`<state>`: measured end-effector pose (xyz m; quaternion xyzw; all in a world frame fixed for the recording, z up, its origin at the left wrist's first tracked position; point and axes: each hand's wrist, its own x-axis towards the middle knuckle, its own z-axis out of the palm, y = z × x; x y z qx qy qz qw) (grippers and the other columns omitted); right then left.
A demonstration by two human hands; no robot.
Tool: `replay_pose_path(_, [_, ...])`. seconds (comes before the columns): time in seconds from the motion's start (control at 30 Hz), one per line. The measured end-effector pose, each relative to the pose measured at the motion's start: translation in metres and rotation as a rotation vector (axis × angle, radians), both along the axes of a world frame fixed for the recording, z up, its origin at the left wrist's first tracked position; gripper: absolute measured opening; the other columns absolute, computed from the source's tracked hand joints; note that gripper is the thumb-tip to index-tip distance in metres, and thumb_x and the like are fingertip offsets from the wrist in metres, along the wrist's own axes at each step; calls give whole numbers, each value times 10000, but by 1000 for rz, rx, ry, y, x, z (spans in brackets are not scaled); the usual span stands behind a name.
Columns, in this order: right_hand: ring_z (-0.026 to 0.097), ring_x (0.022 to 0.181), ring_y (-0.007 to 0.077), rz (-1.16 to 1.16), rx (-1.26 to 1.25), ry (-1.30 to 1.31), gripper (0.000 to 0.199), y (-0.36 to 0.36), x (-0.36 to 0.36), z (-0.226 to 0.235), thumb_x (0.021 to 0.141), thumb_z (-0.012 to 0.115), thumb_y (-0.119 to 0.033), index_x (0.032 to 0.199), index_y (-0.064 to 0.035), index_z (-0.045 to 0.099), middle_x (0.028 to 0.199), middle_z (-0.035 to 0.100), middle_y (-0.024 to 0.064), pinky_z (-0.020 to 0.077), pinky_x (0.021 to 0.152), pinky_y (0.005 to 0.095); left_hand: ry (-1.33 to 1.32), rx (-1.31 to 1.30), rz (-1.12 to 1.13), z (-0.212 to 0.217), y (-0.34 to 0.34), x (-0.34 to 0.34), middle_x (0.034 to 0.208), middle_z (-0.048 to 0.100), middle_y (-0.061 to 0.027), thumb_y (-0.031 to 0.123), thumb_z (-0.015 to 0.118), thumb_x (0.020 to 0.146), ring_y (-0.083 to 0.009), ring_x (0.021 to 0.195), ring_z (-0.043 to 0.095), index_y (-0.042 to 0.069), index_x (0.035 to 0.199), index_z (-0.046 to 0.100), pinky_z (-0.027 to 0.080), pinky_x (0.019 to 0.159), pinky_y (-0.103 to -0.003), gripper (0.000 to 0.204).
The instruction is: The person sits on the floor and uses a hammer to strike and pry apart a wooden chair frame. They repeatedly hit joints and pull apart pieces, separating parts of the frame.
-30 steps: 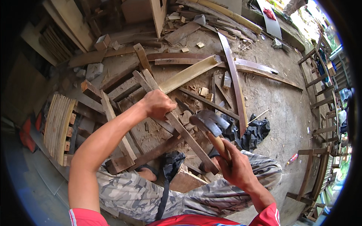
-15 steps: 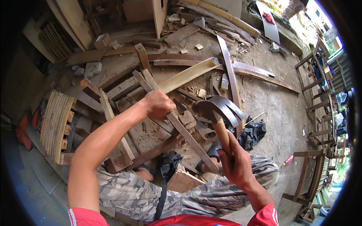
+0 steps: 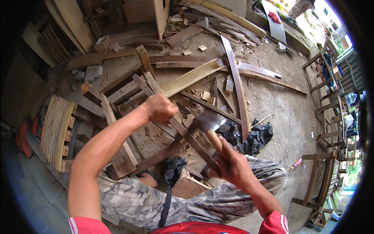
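My left hand is closed around a narrow wooden slat that slants from the middle of the frame down to my right knee. In my right hand is a claw hammer, gripped by its light wooden handle. Its dark head is blurred by motion and hangs over or beside the slat; whether they touch I cannot tell. Below the slat a dark wooden beam runs across, part of a wooden frame lying on the ground in front of me.
Boards, offcuts and a pale wooden channel lie beyond the frame. A stack of slats stands at left. Black plastic lies by my right knee. Wooden chairs line the right side. A person's legs show far right.
The hammer head has swung down and to the left, toward the slat, and my right hand has shifted left with it. My left hand keeps its hold on the slat.
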<state>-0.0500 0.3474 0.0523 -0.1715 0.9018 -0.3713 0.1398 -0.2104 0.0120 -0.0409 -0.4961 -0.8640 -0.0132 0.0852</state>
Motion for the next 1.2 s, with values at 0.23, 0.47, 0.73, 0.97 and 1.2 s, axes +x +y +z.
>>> replay_pose_path(0.23, [657,830,480,-118,-133,186,643,6,3,19,921,683,-112,1496,-40,404,994,670,277,515,698,507,45,48,-48,-2,1,1,579,612,-29,152,658,587,-200,552,645,148,606,523,532,498,-365,137])
replay_pose_path(0.47, [666,831,486,-49,55,-19,590,12,-10,11,943,664,-163,1468,-27,434,912,672,301,523,711,510,42,50,-72,10,6,-1,490,569,-44,108,614,656,-202,496,645,139,618,513,511,453,-377,112])
replay_pose_path(0.73, [499,500,66,-431,-273,-304,475,37,-15,-2,1008,647,-177,1443,-42,512,732,576,3,389,443,253,120,47,80,19,2,33,602,599,-39,169,690,644,-221,587,648,135,637,536,492,540,-357,158])
replay_pose_path(0.97, [476,432,57,-530,-478,-385,475,41,-22,14,1008,646,-203,1435,-45,510,725,540,-19,376,365,234,84,-57,335,69,9,107,793,591,-60,543,750,790,-226,788,591,85,779,617,439,712,-359,477])
replay_pose_path(1.2, [477,440,51,-515,-550,-348,490,34,-24,23,1008,651,-211,1440,-33,503,684,522,-33,384,369,220,115,-171,580,89,14,167,876,519,-77,550,769,761,-248,879,532,46,926,586,416,724,-376,562])
